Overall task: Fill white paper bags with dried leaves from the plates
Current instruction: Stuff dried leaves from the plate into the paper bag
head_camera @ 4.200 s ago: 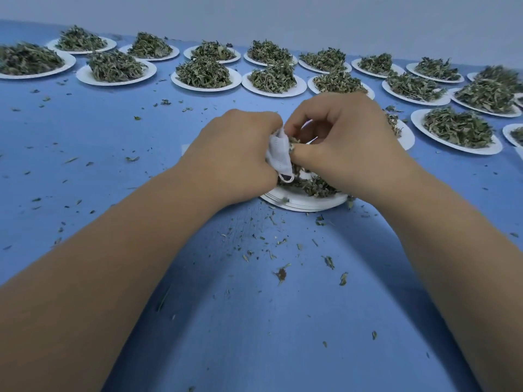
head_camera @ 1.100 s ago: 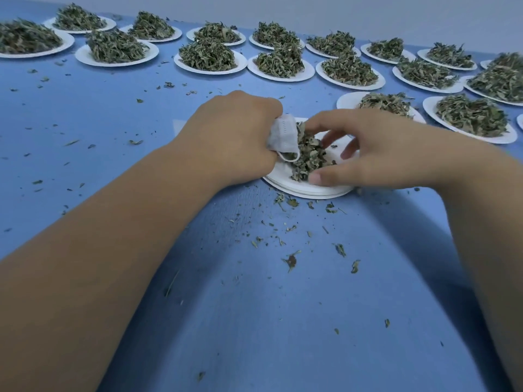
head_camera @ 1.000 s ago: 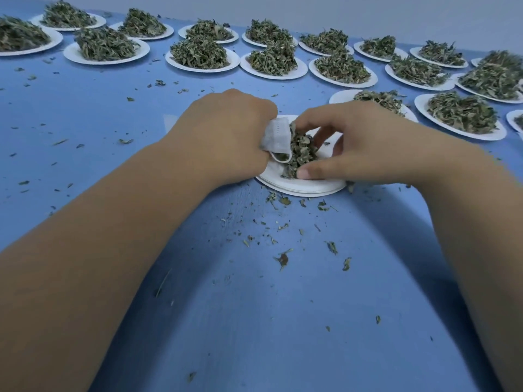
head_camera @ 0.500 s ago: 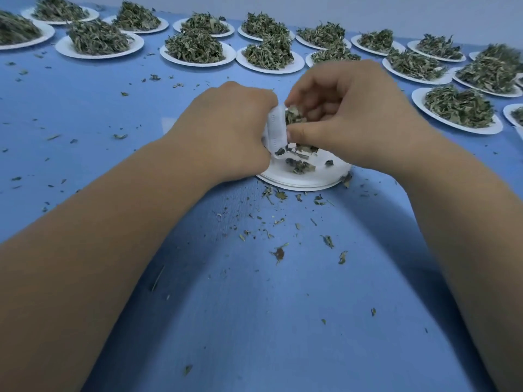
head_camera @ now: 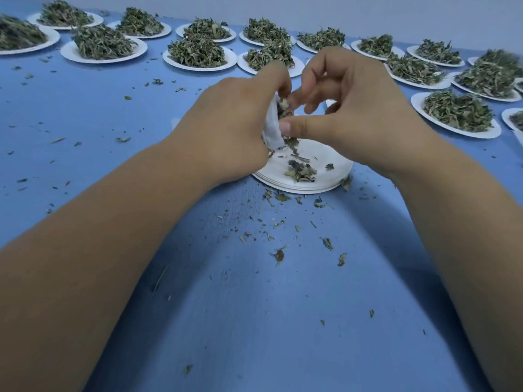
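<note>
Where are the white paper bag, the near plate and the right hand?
white paper bag (head_camera: 273, 134), head view, lower side.
near plate (head_camera: 322, 178), head view, bare right part.
right hand (head_camera: 356, 108), head view, its back.

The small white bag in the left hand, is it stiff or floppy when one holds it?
Probably floppy: the white paper bag looks creased and bent where the left hand grips it. Likely light, since it is held up above the plate by fingers only.

Seemingly a small herb-packing workroom rather than a home kitchen. Long blue bench (head_camera: 268, 335) set against a plain grey wall (head_camera: 368, 12); along the far edge, rows of identical white paper plates (head_camera: 139, 50), each heaped with dried leaves (head_camera: 99, 42); loose crumbs (head_camera: 278, 254) strewn mid-bench.
</note>
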Motion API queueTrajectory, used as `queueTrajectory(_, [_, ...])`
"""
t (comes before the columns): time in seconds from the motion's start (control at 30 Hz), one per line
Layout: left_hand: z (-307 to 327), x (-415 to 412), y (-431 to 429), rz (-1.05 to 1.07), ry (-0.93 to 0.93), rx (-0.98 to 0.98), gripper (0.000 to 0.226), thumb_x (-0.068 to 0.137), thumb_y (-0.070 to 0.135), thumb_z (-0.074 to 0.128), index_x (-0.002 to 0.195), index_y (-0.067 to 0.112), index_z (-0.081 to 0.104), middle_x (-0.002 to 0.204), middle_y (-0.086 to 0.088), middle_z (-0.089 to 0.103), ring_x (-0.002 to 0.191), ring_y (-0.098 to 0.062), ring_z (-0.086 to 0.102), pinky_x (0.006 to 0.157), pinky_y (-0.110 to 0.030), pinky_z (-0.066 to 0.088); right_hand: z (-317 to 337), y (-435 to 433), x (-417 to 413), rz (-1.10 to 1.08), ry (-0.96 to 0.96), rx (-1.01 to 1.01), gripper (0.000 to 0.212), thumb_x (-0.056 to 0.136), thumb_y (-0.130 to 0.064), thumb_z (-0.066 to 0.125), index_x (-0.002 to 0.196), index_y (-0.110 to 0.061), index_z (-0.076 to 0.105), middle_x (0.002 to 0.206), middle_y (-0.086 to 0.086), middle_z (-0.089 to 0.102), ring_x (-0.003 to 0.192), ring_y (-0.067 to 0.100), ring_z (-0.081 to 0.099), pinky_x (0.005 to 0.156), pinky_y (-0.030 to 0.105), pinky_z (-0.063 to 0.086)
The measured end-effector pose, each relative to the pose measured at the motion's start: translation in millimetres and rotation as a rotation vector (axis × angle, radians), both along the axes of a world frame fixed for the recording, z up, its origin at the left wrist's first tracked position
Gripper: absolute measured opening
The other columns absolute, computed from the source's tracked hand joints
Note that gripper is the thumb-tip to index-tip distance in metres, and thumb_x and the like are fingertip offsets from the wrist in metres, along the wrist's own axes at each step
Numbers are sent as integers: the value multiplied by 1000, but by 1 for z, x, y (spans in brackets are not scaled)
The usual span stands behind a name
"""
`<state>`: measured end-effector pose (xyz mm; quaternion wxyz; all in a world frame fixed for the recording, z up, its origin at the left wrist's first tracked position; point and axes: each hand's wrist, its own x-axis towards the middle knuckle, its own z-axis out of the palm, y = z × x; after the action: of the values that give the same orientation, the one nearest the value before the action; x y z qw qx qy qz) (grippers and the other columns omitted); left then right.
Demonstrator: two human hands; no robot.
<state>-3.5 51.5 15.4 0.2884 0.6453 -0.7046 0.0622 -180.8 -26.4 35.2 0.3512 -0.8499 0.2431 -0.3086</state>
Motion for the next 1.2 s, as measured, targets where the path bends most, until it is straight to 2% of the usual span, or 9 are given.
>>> queueTrajectory(0.13, [4,0,-2,-41,-43,-67,62,69,4,65,125,23,45,80,9,44,77,-12,36,60,-19,25,-7,-8,0,8,42,222,46,76,-33,89,107,-25,56,125,2,64,98,9,68,84,31,57])
queueTrajectory(0.3, [3,-2,-3,-118,48,-68,57,71,3,54,120,33,49,111,2,51,109,-24,45,80,-38,46,-11,-11,7,96,-21,393,36,83,-23,82,113,-18,63,100,20,73,88,19,68,75,34,53])
queueTrajectory(0.43, [8,-4,-1,-172,-32,-176,57,69,2,52,124,17,56,124,2,51,124,-25,42,94,-43,41,-10,-14,9,93,-92,493,46,79,-25,83,121,-18,65,95,3,75,86,13,67,70,28,44])
queueTrajectory(0.57, [8,6,4,-124,10,-40,83,66,24,78,141,20,42,150,-4,32,140,-28,31,109,-49,34,-15,-18,8,10,-113,485,39,80,-26,85,116,-23,70,94,7,69,82,15,65,69,31,44])
queueTrajectory(0.63, [8,9,10,-131,138,12,81,68,29,80,139,23,42,144,1,35,133,-20,37,106,-43,40,-15,-18,7,-44,-130,438,31,83,-24,84,111,-24,71,81,-1,70,72,14,67,64,29,47])
queueTrajectory(0.8, [11,-1,7,25,550,-4,25,80,39,71,98,26,60,91,10,60,75,-10,61,70,-30,53,-16,-15,10,-96,-183,374,24,82,-17,84,100,-17,68,61,-7,65,59,15,69,52,26,48])
queueTrajectory(1.0, [2,-2,3,1,621,4,18,83,19,78,88,27,64,85,2,67,77,-28,69,81,-43,59,-19,-16,12,-37,-274,562,16,82,-4,80,95,-7,72,76,5,75,72,20,74,68,26,61])
queueTrajectory(1.1, [3,3,1,28,686,-20,17,83,12,77,86,25,67,82,-2,69,75,-26,72,78,-44,61,-18,-16,6,72,-266,619,17,74,-8,81,90,-16,80,78,-2,76,80,15,76,75,24,60])
queueTrajectory(1.2, [4,5,1,6,762,-23,15,83,8,79,88,20,71,80,-5,69,76,-25,74,78,-41,62,-16,-16,6,24,-282,545,23,71,-8,84,92,-13,77,69,-5,73,75,19,77,68,25,61])
